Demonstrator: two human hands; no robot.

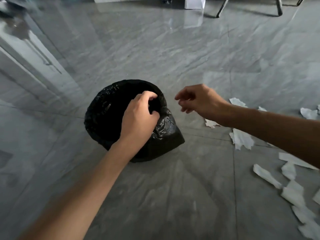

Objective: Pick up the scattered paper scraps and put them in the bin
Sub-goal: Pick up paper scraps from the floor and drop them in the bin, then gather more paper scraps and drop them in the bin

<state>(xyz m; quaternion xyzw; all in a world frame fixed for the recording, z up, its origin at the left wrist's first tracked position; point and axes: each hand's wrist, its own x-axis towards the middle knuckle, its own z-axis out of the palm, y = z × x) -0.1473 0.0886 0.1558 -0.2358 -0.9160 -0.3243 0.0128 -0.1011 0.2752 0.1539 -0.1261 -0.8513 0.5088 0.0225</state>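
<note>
A round bin [103,116] lined with a black plastic bag stands on the grey floor in the middle of the view. My left hand [138,116] grips the right side of its rim, fingers curled over the bag's edge. To the right of the bin, my right hand [199,101] hovers above the floor with fingers loosely spread and nothing in it. Several torn white paper scraps [241,139] lie scattered on the floor at the right, and more scraps [292,194] trail toward the lower right corner.
The glossy grey tiled floor [173,196] fills the view. A white door frame [26,54] runs along the left. Metal chair legs [223,7] and a white object [194,2] stand at the far top.
</note>
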